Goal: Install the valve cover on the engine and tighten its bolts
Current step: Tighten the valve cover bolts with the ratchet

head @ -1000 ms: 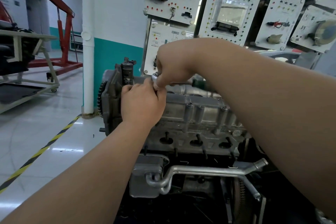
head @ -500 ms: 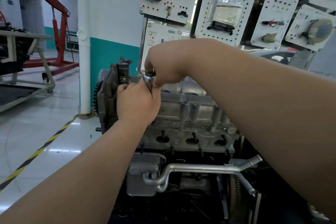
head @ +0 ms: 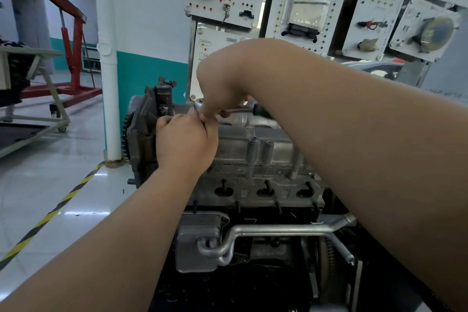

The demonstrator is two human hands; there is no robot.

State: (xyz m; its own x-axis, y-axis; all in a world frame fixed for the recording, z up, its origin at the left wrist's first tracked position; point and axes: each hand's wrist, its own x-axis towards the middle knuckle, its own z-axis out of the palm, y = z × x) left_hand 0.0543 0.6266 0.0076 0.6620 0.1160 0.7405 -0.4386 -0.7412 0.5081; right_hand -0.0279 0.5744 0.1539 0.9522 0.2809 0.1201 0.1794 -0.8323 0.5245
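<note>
The engine [head: 253, 185] stands near the wall panels, with the valve cover [head: 266, 139] already seated along its top. Both hands meet at the cover's far left end. The right hand [head: 222, 88] pinches the head of a ratchet wrench [head: 200, 104] from above. The left hand [head: 184, 139] is curled just beneath it, and what it grips is hidden. This looks like bolt tightening, and the next move calls for a steady handle swing, kept square.

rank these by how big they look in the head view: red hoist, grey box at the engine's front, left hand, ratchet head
1. red hoist, though it stands far back
2. grey box and left hand: look about alike, not ranked
3. ratchet head, mostly hidden by the right hand
</note>
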